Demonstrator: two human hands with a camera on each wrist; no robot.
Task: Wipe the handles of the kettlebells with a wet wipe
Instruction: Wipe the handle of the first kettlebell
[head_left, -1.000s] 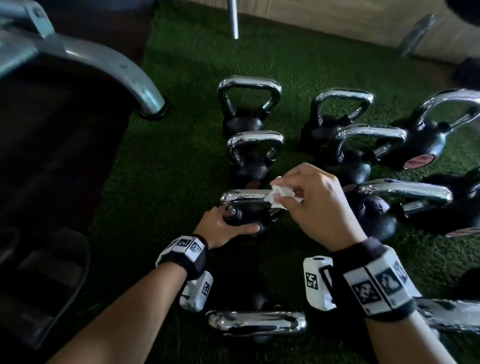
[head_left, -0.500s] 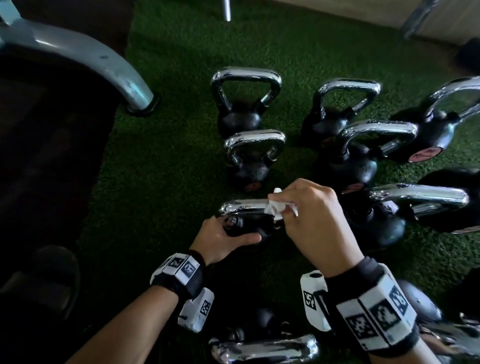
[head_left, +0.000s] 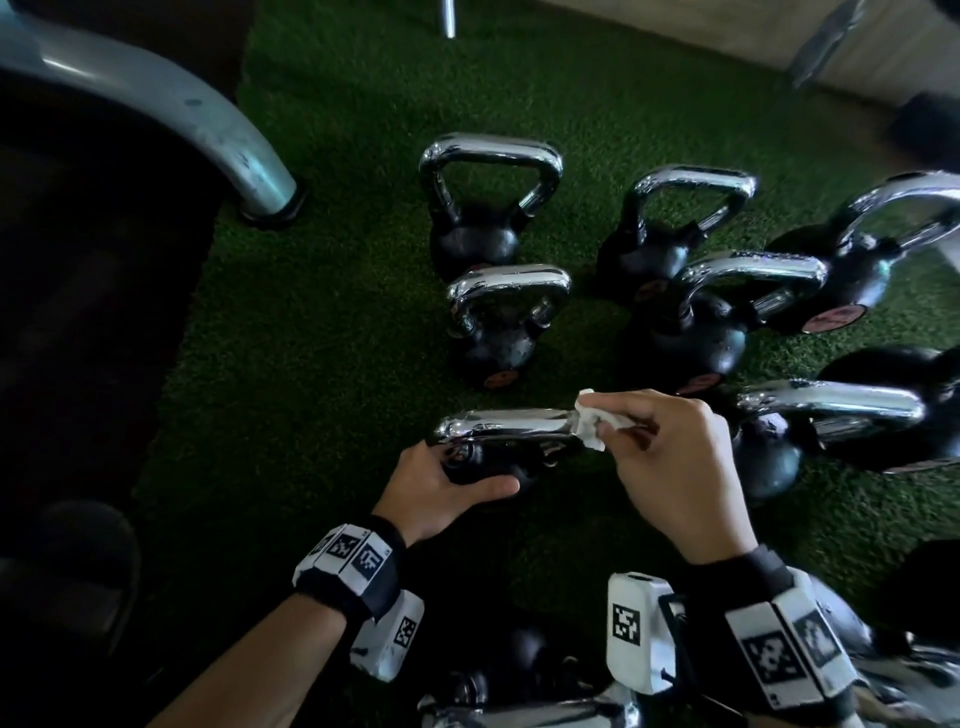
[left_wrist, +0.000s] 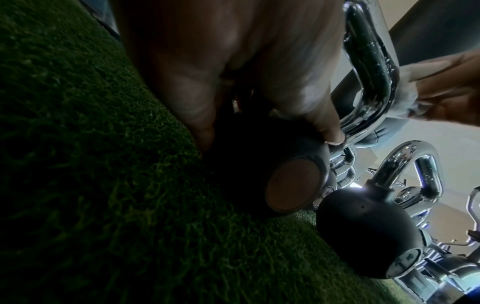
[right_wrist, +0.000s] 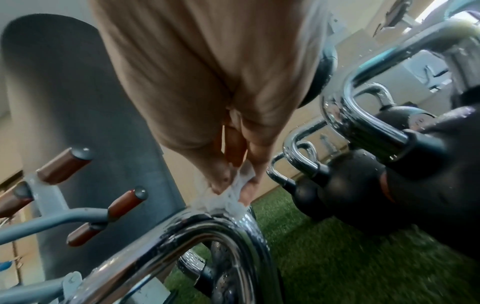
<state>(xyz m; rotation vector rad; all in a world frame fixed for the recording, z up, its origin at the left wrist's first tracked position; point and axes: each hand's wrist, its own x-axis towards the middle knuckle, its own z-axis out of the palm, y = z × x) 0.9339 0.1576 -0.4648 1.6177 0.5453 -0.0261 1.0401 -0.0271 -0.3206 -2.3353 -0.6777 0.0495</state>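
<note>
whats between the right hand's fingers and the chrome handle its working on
A crumpled white wet wipe, pinched by the right hand against the chrome handle; the head and right wrist views both show it.

To my left the green turf (head_left: 322, 332) lies open as far as the grey machine leg (head_left: 228, 140). Ahead, two upright kettlebells (head_left: 491, 332) stand close in line; to the right more kettlebells (head_left: 691, 332) crowd together with narrow gaps. Near my wrists another chrome handle (head_left: 530, 712) blocks the way.
</note>
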